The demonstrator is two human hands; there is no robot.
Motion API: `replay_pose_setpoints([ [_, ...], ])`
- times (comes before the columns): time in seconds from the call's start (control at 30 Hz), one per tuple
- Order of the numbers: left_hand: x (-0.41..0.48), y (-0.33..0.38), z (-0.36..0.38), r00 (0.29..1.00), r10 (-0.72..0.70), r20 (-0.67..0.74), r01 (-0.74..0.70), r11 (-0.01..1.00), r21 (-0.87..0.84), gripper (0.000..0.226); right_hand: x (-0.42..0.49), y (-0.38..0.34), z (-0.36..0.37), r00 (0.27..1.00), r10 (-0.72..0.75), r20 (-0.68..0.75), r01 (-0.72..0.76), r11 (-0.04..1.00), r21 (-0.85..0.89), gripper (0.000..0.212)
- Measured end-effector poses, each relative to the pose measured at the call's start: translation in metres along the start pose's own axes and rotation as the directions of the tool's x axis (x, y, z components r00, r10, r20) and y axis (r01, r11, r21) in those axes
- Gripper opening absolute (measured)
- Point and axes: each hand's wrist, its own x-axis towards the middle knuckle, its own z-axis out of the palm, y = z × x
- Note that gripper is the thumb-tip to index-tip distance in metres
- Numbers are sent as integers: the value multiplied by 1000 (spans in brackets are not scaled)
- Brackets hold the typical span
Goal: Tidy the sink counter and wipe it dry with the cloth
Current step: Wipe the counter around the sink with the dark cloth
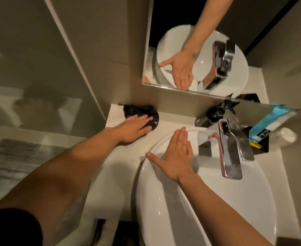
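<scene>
A dark cloth (137,110) lies on the pale sink counter (117,157) in its far left corner, against the wall. My left hand (133,128) presses flat on top of the cloth, fingers spread over it. My right hand (174,153) rests flat and open on the rim of the white basin (217,201), fingers together, thumb out, holding nothing. A few water drops sit on the counter beside that thumb.
A chrome faucet (231,150) reaches over the basin at the right. Behind it stand a dark pump bottle (215,112), a blue and white tube (270,125) in a black holder and a white container (284,137). A mirror (190,50) hangs above.
</scene>
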Motion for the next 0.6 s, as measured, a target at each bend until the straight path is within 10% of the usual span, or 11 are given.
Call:
replay_pose_setpoints([
  [0.6,-74,2,54,994,-69,-79,67,998,-18,64,-1,-2,5,1000,-5,-11,5,1000,21,140],
])
